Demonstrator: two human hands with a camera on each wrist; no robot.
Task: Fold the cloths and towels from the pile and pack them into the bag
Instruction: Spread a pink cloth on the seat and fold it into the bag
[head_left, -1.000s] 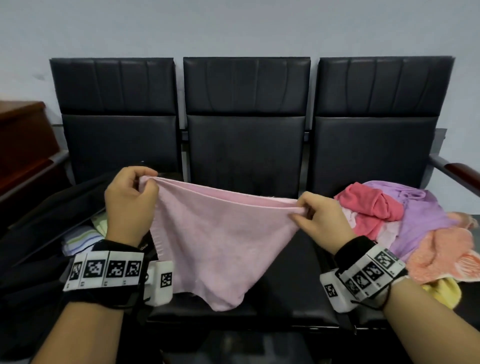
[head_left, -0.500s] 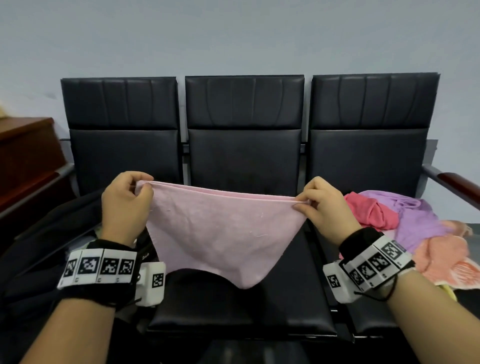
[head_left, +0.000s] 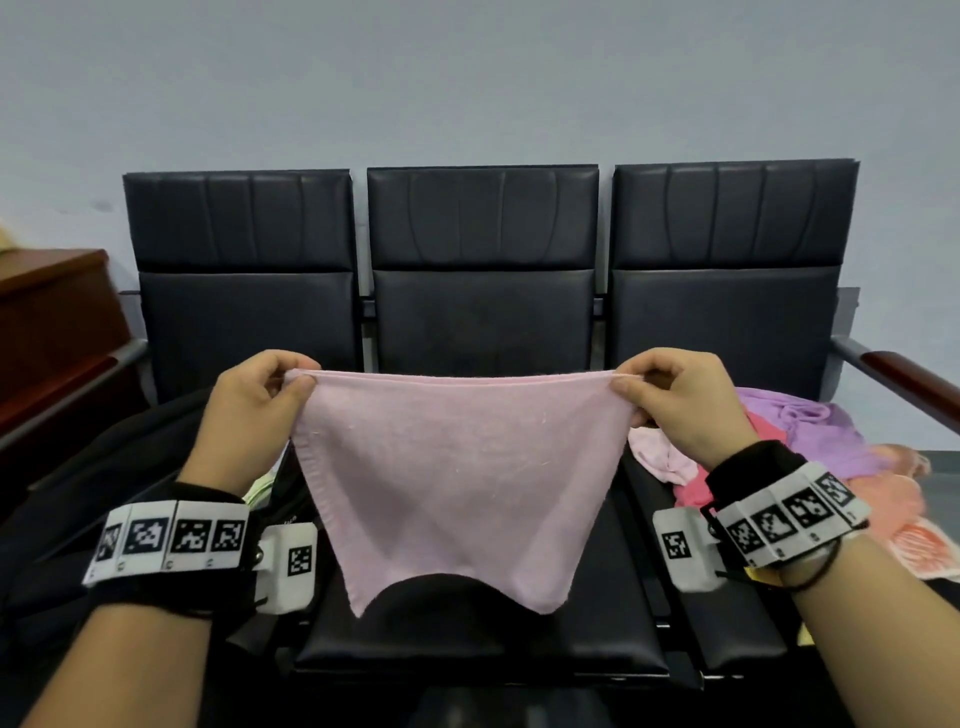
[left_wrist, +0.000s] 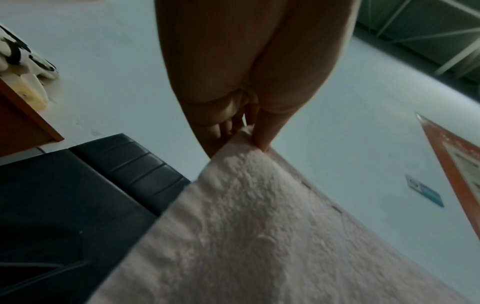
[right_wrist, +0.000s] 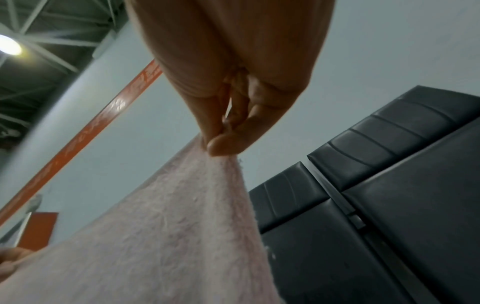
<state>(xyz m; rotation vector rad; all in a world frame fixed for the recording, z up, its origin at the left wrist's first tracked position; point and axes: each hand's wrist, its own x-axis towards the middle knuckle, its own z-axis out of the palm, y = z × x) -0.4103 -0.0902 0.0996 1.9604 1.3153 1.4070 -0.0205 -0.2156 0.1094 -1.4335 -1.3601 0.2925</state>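
A pale pink towel (head_left: 457, 478) hangs spread in the air over the middle seat, its top edge pulled taut. My left hand (head_left: 260, 400) pinches its upper left corner and my right hand (head_left: 675, 400) pinches its upper right corner. The left wrist view shows thumb and fingers (left_wrist: 262, 133) nipping the towel (left_wrist: 246, 226) corner; the right wrist view shows the same pinch (right_wrist: 223, 144) on the towel (right_wrist: 168, 236). A pile of cloths (head_left: 810, 447), purple, red, pink and orange, lies on the right seat. A black bag (head_left: 78, 493) sits on the left seat with folded cloths (head_left: 260, 491) showing inside.
A row of three black padded chairs (head_left: 483, 322) stands against a grey wall. A wooden armrest (head_left: 914, 374) juts out at the right end, and a brown wooden cabinet (head_left: 52, 322) stands at the far left.
Both hands have risen and drawn apart, stretching the towel's top edge straight. The towel's bottom has lifted off the seat and now hangs free.
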